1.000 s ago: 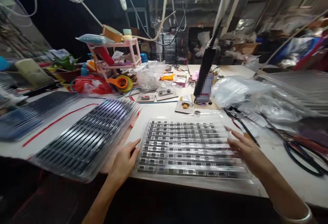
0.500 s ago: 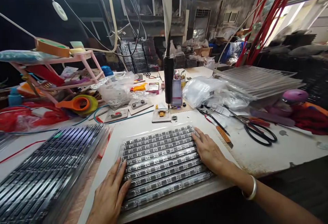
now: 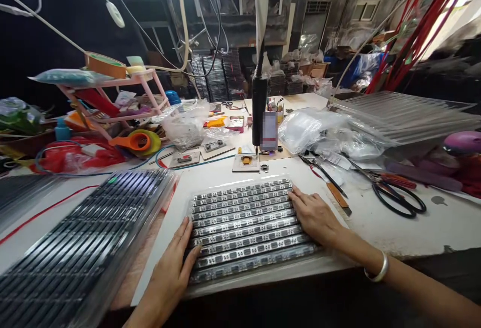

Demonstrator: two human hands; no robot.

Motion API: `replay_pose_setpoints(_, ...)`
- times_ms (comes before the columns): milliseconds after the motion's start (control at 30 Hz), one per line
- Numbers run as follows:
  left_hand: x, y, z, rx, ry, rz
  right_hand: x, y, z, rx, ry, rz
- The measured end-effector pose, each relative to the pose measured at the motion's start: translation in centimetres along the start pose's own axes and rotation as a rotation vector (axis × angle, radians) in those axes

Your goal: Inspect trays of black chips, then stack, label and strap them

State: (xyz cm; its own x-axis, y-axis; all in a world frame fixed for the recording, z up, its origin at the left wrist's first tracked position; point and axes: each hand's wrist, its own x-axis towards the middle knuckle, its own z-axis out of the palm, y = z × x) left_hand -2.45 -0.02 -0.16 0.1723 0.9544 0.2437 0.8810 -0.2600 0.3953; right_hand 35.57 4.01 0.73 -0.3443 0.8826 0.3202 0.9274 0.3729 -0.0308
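Note:
A clear plastic tray point(image 3: 246, 220) holding rows of small dark components lies on the white table point(image 3: 379, 228) in front of me. My left hand point(image 3: 169, 278) rests flat against the tray's left edge, fingers apart. On the tray's right edge lies my right hand point(image 3: 315, 215), palm down, with a silver bangle on its wrist. Neither hand grips anything. A stack of similar trays point(image 3: 86, 238) sits just left of my left hand.
A hanging black electric screwdriver point(image 3: 259, 112) stands over a small jig point(image 3: 246, 161) behind the tray. Black scissors point(image 3: 398, 200), a knife point(image 3: 334, 193) and plastic bags point(image 3: 319, 130) lie right. More trays point(image 3: 406, 115) are stacked far right. A pink rack point(image 3: 116, 95) and tape dispenser point(image 3: 137, 141) sit left.
The view swung right, then slightly back. Both hands came down from hovering at the tray's ends to resting flat on its left and right edges.

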Motion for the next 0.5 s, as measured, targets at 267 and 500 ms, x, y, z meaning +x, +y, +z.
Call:
replay_pose_setpoints(267, -6.9, 0.5, -2.9, -0.011, -0.171, 0.239, -3.8, 4.6, -1.8, 0.77, -0.049, 0.029)
replay_pose_setpoints(500, -7.8, -0.9, 0.0, 0.055, 0.085, 0.212, -10.1, 4.6, -3.8, 0.54, -0.33, -0.19)
